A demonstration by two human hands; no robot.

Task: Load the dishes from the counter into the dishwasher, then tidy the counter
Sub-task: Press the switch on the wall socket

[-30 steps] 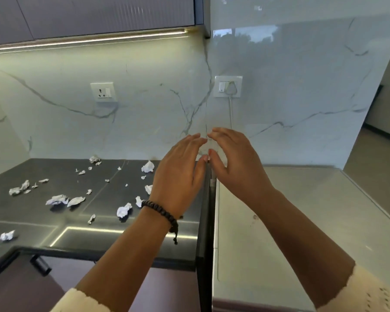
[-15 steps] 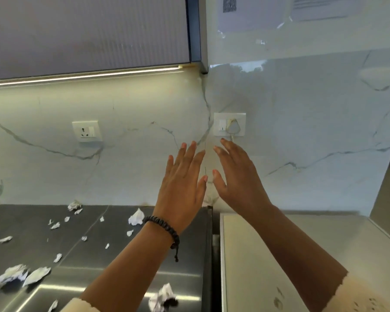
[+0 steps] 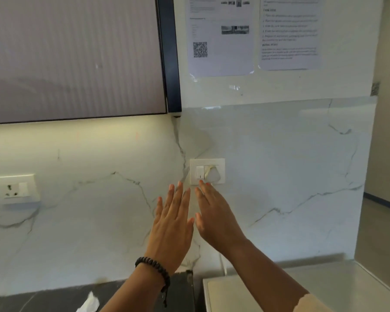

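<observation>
Both hands are raised side by side before the marble wall, backs toward the camera, fingers straight and together, holding nothing. The left hand (image 3: 172, 230) carries a dark beaded bracelet (image 3: 154, 267) at the wrist; the right hand (image 3: 214, 218) stands just beside it, thumbs nearly meeting, its fingertips (image 3: 202, 183) at the lower edge of a white switch plate (image 3: 207, 171) with a plug (image 3: 212, 173) seated in it. Contact with the plate cannot be confirmed from this angle. A second socket plate (image 3: 15, 189) sits well to the left of the hands, unoccupied. Above the hands, two printed sheets are fixed to the wall: the left sheet (image 3: 220, 36) bears a QR code (image 3: 200, 49) and small photographs; the right sheet (image 3: 289, 32) shows numbered lines under headings that appear to read "TASK" and "INITIAL STATE", the body text too blurred to read. A ribbed cabinet door (image 3: 74, 57) hangs up and to the left. Below the left forearm lies the dark bench (image 3: 43, 296), with crumpled paper scraps (image 3: 89, 304) on it at the frame's bottom edge. Below the right forearm sits a pale appliance top (image 3: 324, 287), just beside the bench. No dishes appear in view.
</observation>
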